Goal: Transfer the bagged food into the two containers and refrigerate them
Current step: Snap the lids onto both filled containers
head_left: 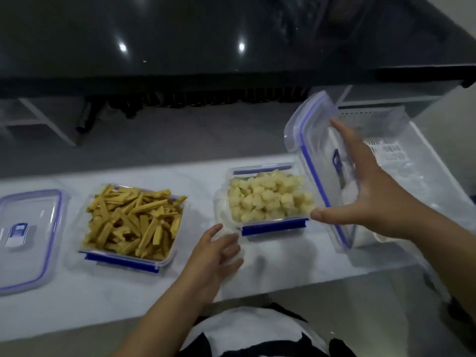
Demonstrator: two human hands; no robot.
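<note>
Two clear containers with blue clips stand on the white counter (103, 300). The left container (121, 260) is full of yellow-brown sticks. The right container (273, 225) holds pale round pieces. My right hand (365, 191) grips a clear lid with a blue seal (314, 150), held on edge just right of the right container, thumb at its lower edge and fingers at its upper edge. My left hand (213, 256) hovers with relaxed fingers near the front left corner of the right container, holding nothing. A second lid (28, 238) lies flat at the far left.
Crumpled clear plastic bags (412, 161) lie on the counter at the right, behind the lifted lid. A dark glossy surface (180, 47) spans the back, with shelves below it. The counter's front edge runs close to my body.
</note>
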